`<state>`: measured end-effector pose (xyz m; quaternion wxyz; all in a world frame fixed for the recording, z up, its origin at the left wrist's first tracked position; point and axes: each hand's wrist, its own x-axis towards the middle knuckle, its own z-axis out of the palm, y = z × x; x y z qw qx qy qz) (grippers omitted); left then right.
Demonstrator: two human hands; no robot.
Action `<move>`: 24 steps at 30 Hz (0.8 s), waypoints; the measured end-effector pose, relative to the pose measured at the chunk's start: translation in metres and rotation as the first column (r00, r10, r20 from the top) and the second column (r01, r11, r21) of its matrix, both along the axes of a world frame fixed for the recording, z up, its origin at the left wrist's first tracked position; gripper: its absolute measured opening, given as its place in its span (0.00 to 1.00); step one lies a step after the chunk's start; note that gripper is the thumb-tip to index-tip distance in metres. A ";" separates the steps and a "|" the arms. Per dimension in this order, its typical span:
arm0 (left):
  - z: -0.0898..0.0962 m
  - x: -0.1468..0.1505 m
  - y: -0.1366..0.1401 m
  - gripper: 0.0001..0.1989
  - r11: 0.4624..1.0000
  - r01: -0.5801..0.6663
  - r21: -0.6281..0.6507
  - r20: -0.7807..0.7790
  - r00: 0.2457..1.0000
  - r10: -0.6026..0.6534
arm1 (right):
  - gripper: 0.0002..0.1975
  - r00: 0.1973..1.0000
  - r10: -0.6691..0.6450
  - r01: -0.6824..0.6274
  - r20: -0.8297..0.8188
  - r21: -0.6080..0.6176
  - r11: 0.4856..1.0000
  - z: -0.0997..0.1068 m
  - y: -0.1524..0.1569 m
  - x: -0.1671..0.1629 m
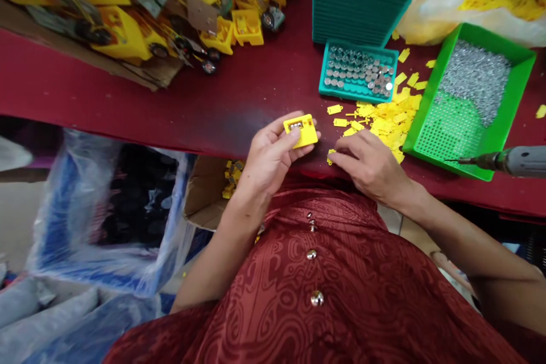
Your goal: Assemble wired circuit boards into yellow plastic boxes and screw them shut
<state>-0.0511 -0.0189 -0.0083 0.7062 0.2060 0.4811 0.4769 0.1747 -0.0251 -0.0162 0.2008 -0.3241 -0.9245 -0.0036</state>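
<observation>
While the left hand has a firm hold on it, the yellow case sits around the middle of the frame, thumb across its face and fingers curled underneath. Right hand is just to the right of it, fingers bent, tips touching a little yellow tab near the front edge of the dark red bench. Can't tell if that one's properly pinched or only touched.

Case itself is a bright yellow, roughly rectangular little thing, open slot toward its upper left with a few shiny silver cells sitting in it, plus a small dark hole near the top right corner. The tab is the same yellow, flat and tiny, and looks like the ones in the loose pile just above the right hand. Any lettering on the case is too small for me to read, same for the teal tray of round metal cells at upper center-right. Green basket of small silvery bits on the right, power screwdriver poking in from the edge.
</observation>
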 end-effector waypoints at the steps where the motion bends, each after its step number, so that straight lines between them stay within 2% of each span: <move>1: 0.000 -0.001 0.000 0.15 1.000 0.001 0.004 0.000 1.000 -0.001 | 0.17 0.999 0.020 -0.019 0.047 -0.015 1.000 -0.001 -0.002 0.000; 3: -0.001 -0.001 0.001 0.16 1.000 0.005 0.010 -0.003 1.000 -0.005 | 0.17 0.992 0.050 -0.045 0.115 -0.051 0.998 -0.005 -0.003 0.000; 6: -0.001 -0.001 0.001 0.18 1.000 0.001 0.010 0.012 1.000 -0.002 | 0.16 0.991 0.055 -0.047 0.119 -0.070 0.996 -0.010 -0.002 -0.003; 11: 0.001 -0.001 0.002 0.23 1.000 -0.017 -0.004 0.047 0.999 0.017 | 0.19 0.999 -0.038 0.038 0.020 -0.005 0.999 -0.019 0.003 -0.011; 14: 0.002 -0.003 0.003 0.24 1.000 -0.009 0.001 0.023 1.000 0.009 | 0.18 0.992 -0.127 0.127 -0.023 -0.007 0.992 -0.020 0.007 -0.013; 17: 0.001 -0.004 0.003 0.25 1.000 -0.004 -0.002 0.007 1.000 0.004 | 0.15 0.974 -0.213 0.208 -0.072 -0.065 0.976 -0.013 0.014 -0.008; 19: 0.001 -0.002 0.003 0.26 1.000 -0.002 -0.005 -0.008 1.000 0.002 | 0.13 0.958 -0.253 0.224 -0.135 -0.195 0.955 -0.006 0.020 -0.004; 20: 0.000 -0.001 0.002 0.27 1.000 -0.003 -0.003 -0.017 1.000 0.003 | 0.13 0.935 -0.297 0.222 -0.194 -0.334 0.916 -0.001 0.023 -0.001; 21: 0.000 0.001 0.002 0.28 1.000 -0.006 0.004 -0.028 1.000 0.006 | 0.14 0.893 -0.366 0.195 -0.263 -0.507 0.840 0.003 0.026 0.000; 22: -0.001 0.003 0.002 0.28 1.000 -0.007 0.015 -0.038 0.999 0.008 | 0.14 0.819 -0.476 0.137 -0.321 -0.695 0.706 0.006 0.029 0.001; 23: -0.002 0.006 0.002 0.28 0.999 -0.008 0.031 -0.049 0.999 0.009 | 0.13 0.728 -0.590 0.048 -0.348 -0.834 0.550 0.009 0.031 0.001; 24: -0.003 0.008 0.002 0.28 0.999 0.000 0.047 -0.059 0.998 0.003 | 0.15 0.642 -0.683 -0.052 -0.348 -0.909 0.413 0.011 0.033 0.000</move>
